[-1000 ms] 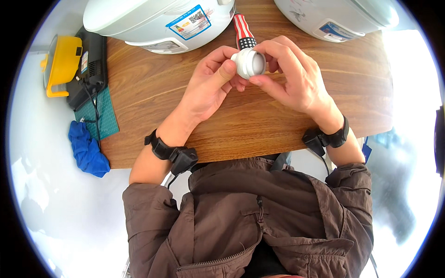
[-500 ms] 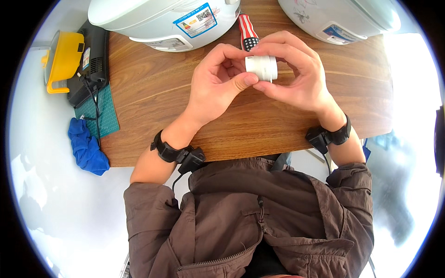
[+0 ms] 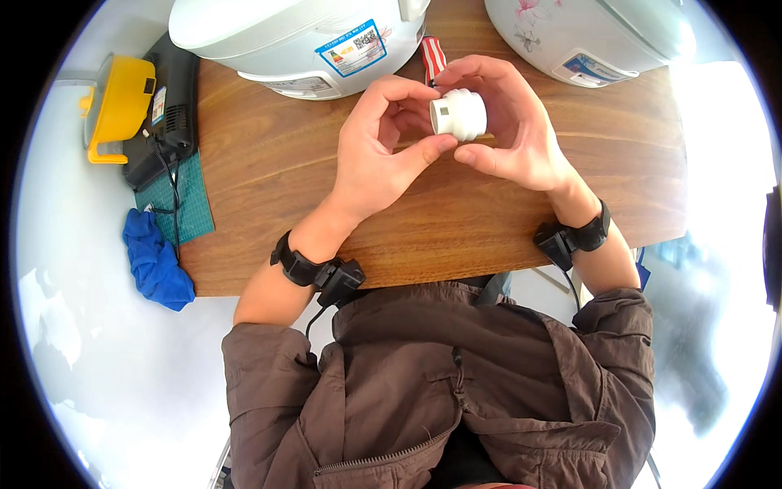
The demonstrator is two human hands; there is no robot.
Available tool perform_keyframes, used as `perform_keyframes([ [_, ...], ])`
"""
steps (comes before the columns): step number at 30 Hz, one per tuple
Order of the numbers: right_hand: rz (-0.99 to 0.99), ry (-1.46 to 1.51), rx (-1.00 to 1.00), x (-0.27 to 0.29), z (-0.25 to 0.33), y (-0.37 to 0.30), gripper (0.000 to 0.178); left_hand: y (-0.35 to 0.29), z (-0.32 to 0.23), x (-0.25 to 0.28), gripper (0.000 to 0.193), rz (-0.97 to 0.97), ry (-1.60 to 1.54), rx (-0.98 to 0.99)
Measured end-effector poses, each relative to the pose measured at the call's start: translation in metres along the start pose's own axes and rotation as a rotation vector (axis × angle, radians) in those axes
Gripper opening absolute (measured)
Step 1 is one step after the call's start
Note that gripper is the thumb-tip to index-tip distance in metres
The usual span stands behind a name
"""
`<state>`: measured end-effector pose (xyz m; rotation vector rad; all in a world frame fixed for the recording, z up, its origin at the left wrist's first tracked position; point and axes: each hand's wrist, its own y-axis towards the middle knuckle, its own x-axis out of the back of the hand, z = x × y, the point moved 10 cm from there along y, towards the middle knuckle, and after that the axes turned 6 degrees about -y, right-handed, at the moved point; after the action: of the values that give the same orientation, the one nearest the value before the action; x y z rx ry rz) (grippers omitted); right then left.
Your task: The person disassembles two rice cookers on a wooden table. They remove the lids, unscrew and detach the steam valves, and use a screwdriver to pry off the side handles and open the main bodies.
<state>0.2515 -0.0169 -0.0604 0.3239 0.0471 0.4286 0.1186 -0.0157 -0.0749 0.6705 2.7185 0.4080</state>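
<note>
A small white cylinder with ribbed rings and a small dark square mark is up in front of me, above the table. My left hand pinches its left end between thumb and fingers. Around its right side my right hand curves loosely, thumb tip slightly apart below it and fingers arched over the top. Whether those upper fingertips touch the cylinder is hard to make out. Behind the hands lies a red-and-white striped object, partly hidden by my fingers.
Two white rice cookers stand along the far side of the wooden table. At the left are a yellow-handled item, a black device with a cable, a green cutting mat and a blue cloth.
The white cylinder has turned, so its ribs and dark mark now show. My right fingers have loosened and its thumb has come away from the cylinder; my left hand keeps its pinch.
</note>
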Motion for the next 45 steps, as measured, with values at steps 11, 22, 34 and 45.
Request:
perform_keyframes([
  [11,-0.029,0.050,0.017,0.018,0.003,-0.001,0.056,-0.005,-0.032,-0.001,0.045,-0.060,0.290,-0.241],
  [22,-0.419,-0.352,0.257,0.061,0.069,-0.010,0.067,0.015,-0.091,-0.035,0.030,0.092,0.513,-0.456],
  [34,-0.506,-0.674,0.532,0.118,0.196,-0.020,0.050,0.102,-0.195,-0.106,0.021,0.220,0.841,-0.523],
  [45,-0.244,-1.171,-0.038,0.250,0.182,0.131,0.035,0.093,-0.138,-0.187,0.021,0.518,0.789,-0.589],
])
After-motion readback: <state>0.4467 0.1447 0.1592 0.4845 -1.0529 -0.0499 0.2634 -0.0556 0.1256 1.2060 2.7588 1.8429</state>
